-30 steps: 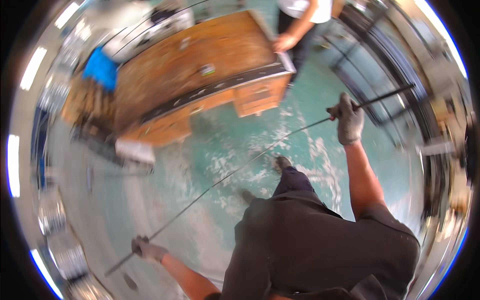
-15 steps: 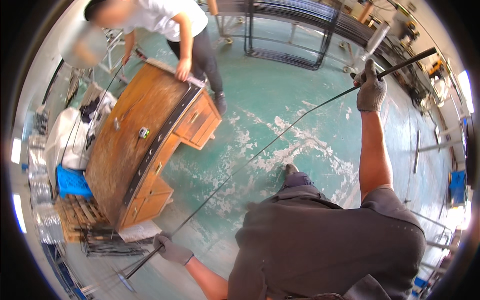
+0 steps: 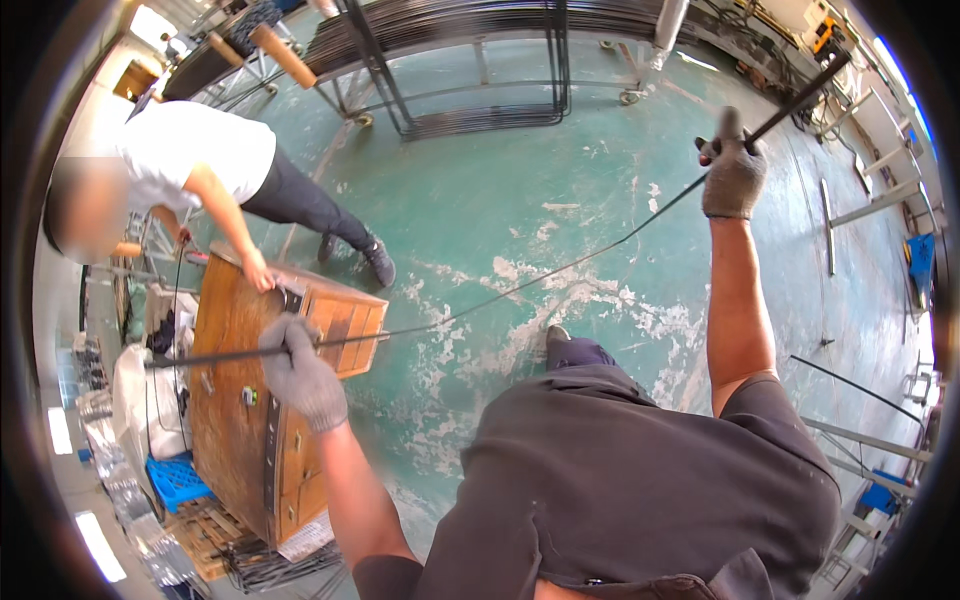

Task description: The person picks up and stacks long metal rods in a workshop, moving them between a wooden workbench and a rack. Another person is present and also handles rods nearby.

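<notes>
A long, thin black metal rod [image 3: 510, 291] crosses in front of me from the left over the desk to the upper right. My left hand [image 3: 305, 378], in a grey glove, is closed on it near the left end. Higher up at the right, my gloved right hand [image 3: 734, 182] grips the other end, its thumb up along the rod. The rod sags slightly between my hands. Beneath its left part stands a worn wooden desk [image 3: 232, 320] with drawers; a small tape measure [image 3: 249, 397] lies on its top.
A person in a white shirt [image 3: 205, 145] bends over the desk's far end, one hand on its corner. Black metal frames [image 3: 480, 122] and bundled rods on a wheeled rack [image 3: 430, 45] stand at the back. A blue crate [image 3: 178, 482] is left; metal stands [image 3: 875, 205] are right.
My left hand has moved up and forward with its rod end, now above the desk. My right hand still grips the rod. The view has turned, shifting the desk and person leftward and down.
</notes>
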Tool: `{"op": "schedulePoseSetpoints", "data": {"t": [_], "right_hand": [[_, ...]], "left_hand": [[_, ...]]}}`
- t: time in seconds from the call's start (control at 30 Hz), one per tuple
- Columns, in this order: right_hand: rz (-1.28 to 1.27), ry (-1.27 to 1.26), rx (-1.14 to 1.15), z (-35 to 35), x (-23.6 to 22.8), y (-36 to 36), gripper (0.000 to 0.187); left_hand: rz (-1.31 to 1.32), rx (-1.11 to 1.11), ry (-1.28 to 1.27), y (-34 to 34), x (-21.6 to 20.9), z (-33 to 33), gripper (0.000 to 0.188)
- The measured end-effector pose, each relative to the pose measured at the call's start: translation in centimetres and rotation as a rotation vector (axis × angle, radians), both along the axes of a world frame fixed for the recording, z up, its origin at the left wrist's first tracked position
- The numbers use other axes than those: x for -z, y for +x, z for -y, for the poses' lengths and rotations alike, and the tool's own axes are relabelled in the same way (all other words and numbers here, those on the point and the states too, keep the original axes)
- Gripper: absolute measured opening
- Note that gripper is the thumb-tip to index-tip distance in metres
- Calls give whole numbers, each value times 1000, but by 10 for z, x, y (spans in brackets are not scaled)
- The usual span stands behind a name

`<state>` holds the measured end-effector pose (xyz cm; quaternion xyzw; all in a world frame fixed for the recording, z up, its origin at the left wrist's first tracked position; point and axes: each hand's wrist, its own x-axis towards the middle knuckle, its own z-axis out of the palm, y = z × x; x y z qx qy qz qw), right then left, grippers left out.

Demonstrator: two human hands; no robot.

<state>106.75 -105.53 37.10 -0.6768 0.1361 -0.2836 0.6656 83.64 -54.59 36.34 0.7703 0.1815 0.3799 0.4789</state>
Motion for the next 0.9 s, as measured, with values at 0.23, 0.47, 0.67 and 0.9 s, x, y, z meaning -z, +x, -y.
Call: {"op": "schedulePoseSetpoints", "data": {"t": [0.23, 0.47, 0.67, 0.9], "right_hand": [[-93, 42, 28, -11, -13, 90, 52], [56, 208, 207, 43, 17, 233, 47], [38, 254, 264, 36, 38, 384, 45], [54, 365, 253, 17, 60, 555, 40]], "left_hand": [[-77, 185, 110, 227, -42, 81, 10], [79, -29, 136, 423, -64, 28, 12], [73, -52, -30, 607, -43, -81, 15], [-85, -133, -24, 803, -24, -171, 22]]}}
